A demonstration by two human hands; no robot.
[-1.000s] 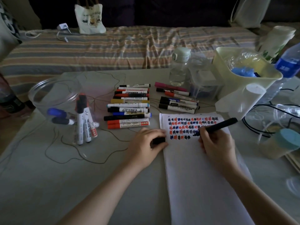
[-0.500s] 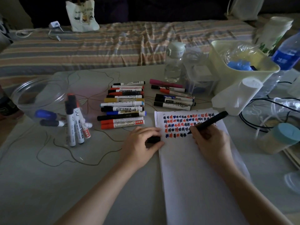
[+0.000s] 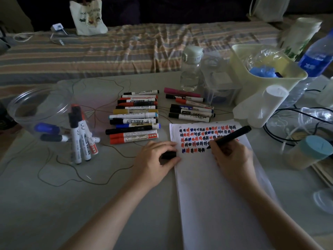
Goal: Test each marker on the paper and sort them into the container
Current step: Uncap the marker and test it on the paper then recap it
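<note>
Right hand (image 3: 232, 156) pinching a black marker (image 3: 232, 137), tip down on the paper (image 3: 216, 195) at the end of the last row of test marks. Left hand (image 3: 155, 160) curled round a black cap (image 3: 169, 155) at the paper's left edge. Clear container (image 3: 36, 112) holding several markers near the surface's left edge, two rows of untested markers (image 3: 134, 117) between it and the paper.

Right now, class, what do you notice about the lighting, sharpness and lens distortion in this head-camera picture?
Head view: dim and bluish overall; the white paper is the brightest area; wide-angle bending curves the bed edge and tilts the blue-labelled bottle; the black marker and marks stay fairly sharp; the dark background loses detail.
</note>
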